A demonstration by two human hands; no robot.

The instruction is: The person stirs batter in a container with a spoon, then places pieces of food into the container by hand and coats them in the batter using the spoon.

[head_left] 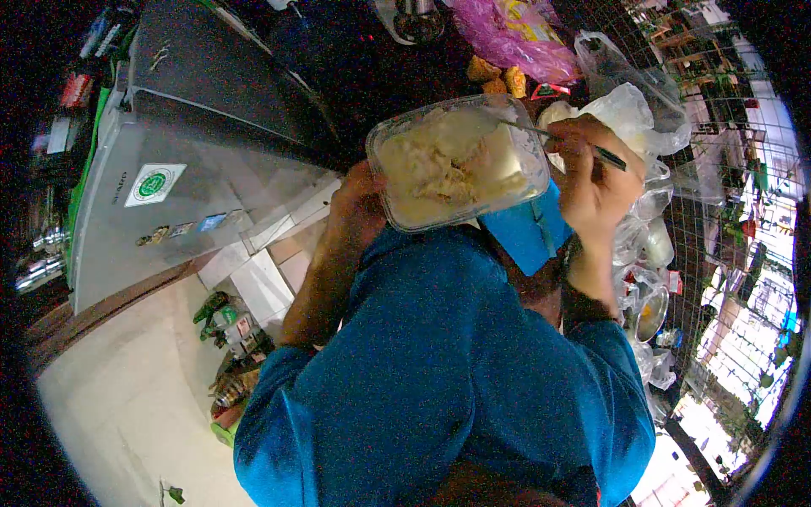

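Observation:
A clear plastic food container (pixel 390 221) with pale, creamy food (pixel 448 173) in it is tilted in front of my chest. My left hand (pixel 359 196) grips its left side, with the fingers partly hidden by the rim. In my right hand (pixel 598 173) is a metal spoon (pixel 528 128) with a dark handle, its bowl over the far part of the food. White lumps and shredded pieces show in the container. Just below the container's right corner lies a flat blue item (pixel 530 230), whose kind I cannot make out.
A grey refrigerator (pixel 203 160) with stickers stands at the left. Beyond the container are a pink plastic bag (pixel 524 38) and several brown fried pieces (pixel 494 76). Clear plastic bags (pixel 634 110) line the right side by a wire grille (pixel 718 194). Bottles (pixel 241 334) stand low at the left.

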